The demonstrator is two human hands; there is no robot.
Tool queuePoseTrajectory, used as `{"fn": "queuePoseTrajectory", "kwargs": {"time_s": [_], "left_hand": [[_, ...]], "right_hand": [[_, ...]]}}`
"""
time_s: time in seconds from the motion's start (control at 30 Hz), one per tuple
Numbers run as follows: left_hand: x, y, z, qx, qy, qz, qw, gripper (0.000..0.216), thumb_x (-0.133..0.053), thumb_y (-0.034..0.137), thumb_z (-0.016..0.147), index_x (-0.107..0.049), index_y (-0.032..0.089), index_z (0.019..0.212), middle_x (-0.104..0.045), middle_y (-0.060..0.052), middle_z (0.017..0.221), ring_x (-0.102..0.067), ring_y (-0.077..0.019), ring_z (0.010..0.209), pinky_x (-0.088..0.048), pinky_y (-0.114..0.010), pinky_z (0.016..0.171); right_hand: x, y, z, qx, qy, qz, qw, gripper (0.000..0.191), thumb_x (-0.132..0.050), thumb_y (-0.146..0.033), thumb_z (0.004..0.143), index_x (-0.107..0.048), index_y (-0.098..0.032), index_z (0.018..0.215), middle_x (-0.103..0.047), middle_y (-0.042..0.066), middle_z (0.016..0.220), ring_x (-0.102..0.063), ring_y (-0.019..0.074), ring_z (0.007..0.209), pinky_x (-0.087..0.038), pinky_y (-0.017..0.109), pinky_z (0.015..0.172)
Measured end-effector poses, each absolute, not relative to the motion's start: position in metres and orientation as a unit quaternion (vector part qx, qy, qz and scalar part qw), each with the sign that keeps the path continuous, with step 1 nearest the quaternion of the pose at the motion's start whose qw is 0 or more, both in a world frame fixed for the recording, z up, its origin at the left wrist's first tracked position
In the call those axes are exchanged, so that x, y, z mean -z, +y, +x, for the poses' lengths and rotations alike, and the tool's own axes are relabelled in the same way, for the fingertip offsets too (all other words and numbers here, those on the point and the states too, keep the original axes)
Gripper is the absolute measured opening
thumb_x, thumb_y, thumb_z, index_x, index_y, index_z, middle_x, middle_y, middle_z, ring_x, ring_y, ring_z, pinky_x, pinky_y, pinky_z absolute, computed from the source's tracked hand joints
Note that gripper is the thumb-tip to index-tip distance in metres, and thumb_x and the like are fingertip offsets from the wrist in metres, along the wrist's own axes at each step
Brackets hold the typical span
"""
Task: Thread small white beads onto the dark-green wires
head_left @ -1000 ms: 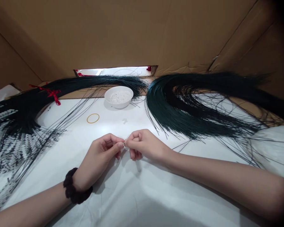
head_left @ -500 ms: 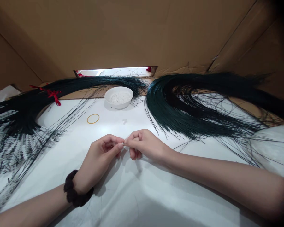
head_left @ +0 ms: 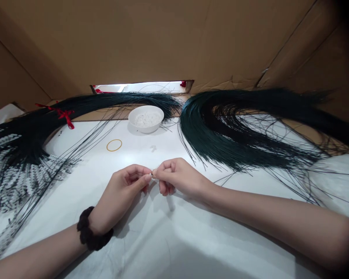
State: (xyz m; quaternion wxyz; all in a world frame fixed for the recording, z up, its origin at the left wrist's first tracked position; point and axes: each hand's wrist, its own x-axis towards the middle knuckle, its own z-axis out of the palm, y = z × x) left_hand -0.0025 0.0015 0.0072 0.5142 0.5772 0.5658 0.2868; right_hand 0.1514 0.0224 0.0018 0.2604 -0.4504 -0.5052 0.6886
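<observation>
My left hand [head_left: 125,190] and my right hand [head_left: 177,178] meet fingertip to fingertip over the white table cover [head_left: 168,232]. Between the pinched fingers sits a tiny pale piece [head_left: 151,176], too small to identify. Which hand carries it I cannot tell; both pinch at it. A dark scrunchie [head_left: 91,234] circles my left wrist. Behind the hands stands a white bowl [head_left: 145,118] of small white bits. A loose fan of dark green strands [head_left: 235,131] spreads on the right.
A second bundle of dark strands [head_left: 46,124], tied with a red ribbon [head_left: 64,115], curves along the left. A yellow rubber band [head_left: 114,145] lies near the bowl. Cardboard walls [head_left: 151,42] close off the back and sides, with a narrow slot [head_left: 139,87].
</observation>
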Motion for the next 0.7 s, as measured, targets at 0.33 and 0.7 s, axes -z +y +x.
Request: {"fn": "queuePoseTrajectory", "kwargs": {"time_s": [0.33,0.7], "left_hand": [[-0.0076,0.0013,-0.0033,-0.296,0.568,0.577,0.507,0.016,-0.052,0.030,0.076,-0.057,0.015,0.078,-0.055,0.001,0.062,-0.047,-0.0112,0.058,-0.037,-0.022,0.055],[-0.0051,0.0015,-0.0044,-0.300,0.562,0.585,0.502,0.016,-0.051,0.030,0.076,-0.056,0.015,0.079,-0.057,-0.001,0.063,-0.050,-0.0118,0.059,-0.038,-0.024,0.056]], "right_hand": [[-0.0006,0.0236,0.1515,-0.695,-0.511,-0.435,0.259,0.018,-0.048,-0.020,0.075,-0.051,-0.012,0.060,-0.055,0.000,0.048,-0.047,0.0044,0.041,-0.032,0.015,0.039],[0.0015,0.0211,0.1504,-0.681,-0.527,-0.431,0.268,0.022,-0.048,-0.028,0.079,-0.049,-0.012,0.064,-0.057,0.002,0.053,-0.050,0.0052,0.042,-0.034,0.015,0.040]]}}
